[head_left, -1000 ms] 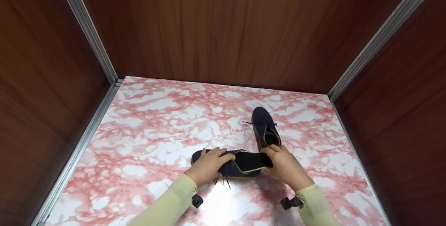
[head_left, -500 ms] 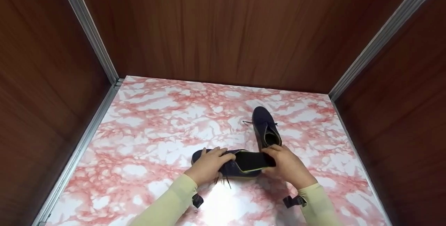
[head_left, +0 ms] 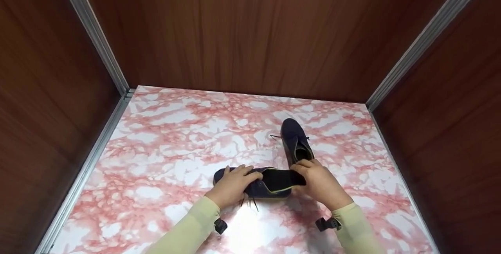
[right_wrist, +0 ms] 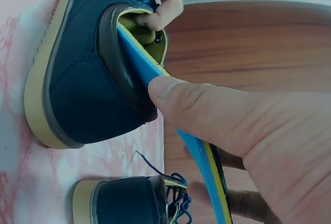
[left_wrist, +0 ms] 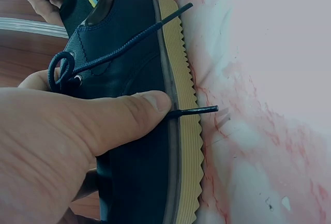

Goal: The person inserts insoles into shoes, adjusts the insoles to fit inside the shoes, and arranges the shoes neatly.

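A dark navy lace-up shoe (head_left: 272, 195) lies crosswise on the marbled surface, toe to the left. My left hand (head_left: 231, 187) grips its front part, thumb pressing the side near a loose lace (left_wrist: 119, 52) in the left wrist view. My right hand (head_left: 321, 185) pinches the heel end of an insole (head_left: 278, 179), black on top. In the right wrist view the insole's underside (right_wrist: 138, 61) is blue with a yellow edge. It slants out of the shoe's opening over the heel collar; its front end is hidden inside. Left-hand fingertips show at the opening.
A matching shoe (head_left: 292, 133) stands upright just beyond my right hand, toe pointing away, laces loose. Brown wood-grain panels (head_left: 242, 35) rise at the back and both sides, with metal rails (head_left: 92, 27) at the corners. The surface has a red-and-white marbled pattern (head_left: 168, 136).
My right hand and the insole's heel end shifted slightly right, then back left. The left hand keeps its grip on the shoe. The head view has tilted a little.
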`<state>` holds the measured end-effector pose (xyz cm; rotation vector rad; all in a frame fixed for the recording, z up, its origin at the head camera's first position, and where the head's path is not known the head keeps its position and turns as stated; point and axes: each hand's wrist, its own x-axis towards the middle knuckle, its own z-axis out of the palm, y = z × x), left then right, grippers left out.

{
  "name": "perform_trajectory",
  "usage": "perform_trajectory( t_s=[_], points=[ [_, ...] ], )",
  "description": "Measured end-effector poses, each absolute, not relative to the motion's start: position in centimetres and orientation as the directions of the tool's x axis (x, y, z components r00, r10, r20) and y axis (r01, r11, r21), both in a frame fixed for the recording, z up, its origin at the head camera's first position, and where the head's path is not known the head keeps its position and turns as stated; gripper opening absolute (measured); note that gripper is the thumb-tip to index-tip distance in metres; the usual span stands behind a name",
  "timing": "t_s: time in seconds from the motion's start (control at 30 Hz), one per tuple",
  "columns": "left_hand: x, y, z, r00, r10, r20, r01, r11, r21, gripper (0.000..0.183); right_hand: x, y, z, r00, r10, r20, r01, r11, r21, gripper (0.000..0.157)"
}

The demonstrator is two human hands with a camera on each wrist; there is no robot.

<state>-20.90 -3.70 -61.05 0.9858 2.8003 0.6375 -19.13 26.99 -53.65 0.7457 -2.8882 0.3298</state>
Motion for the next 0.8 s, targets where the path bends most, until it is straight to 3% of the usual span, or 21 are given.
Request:
perform_trajectory(
  t_s=[0.8],
  points=[
    [-21.00, -3.31, -60.96, -0.773, 0.634, 0.020, 0.580, 0.692, 0.430, 0.075, -18.91, 26.77, -54.34, -0.884, -0.448, 0.134, -0.466, 0.864, -0.191, 0.061]
  ],
)
